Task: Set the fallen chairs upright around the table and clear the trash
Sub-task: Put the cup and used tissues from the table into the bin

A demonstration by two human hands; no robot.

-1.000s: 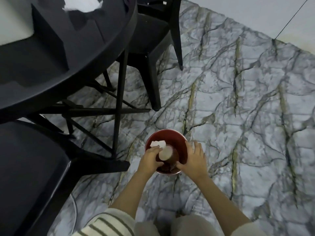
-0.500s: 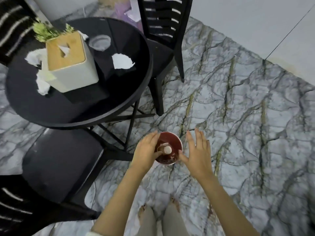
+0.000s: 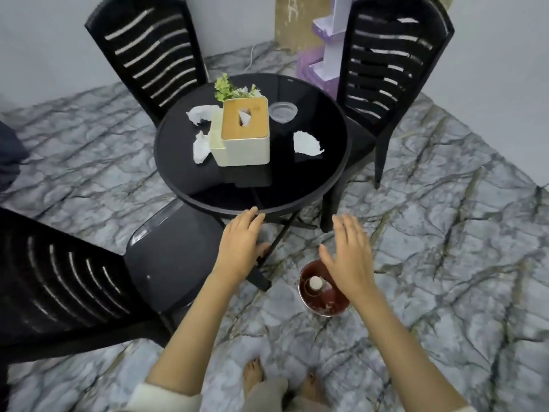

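Chairs are seen upright around the round black table (image 3: 312,176): one chair (image 3: 148,55) behind it to the left, one (image 3: 392,69) behind it to the right, and a third (image 3: 74,286) at its near left, the seat tucked toward the rim. Trash is left on the tabletop: two crumpled tissues (image 3: 199,114) (image 3: 200,147) left of the tissue box (image 3: 245,138), a torn paper scrap (image 3: 306,143) to its right, and a clear plastic lid (image 3: 282,112) behind that. A small green plant (image 3: 227,89) is set behind the box. A red waste bin (image 3: 322,295) is placed on the marble floor (image 3: 445,263) in front of the table, a bottle seen inside. The left hand (image 3: 242,245) is held empty, fingers loosely together, at the table's near edge. The right hand (image 3: 347,257) is spread wide and empty, above the bin. A purple stand (image 3: 318,63) is seen beyond the table.
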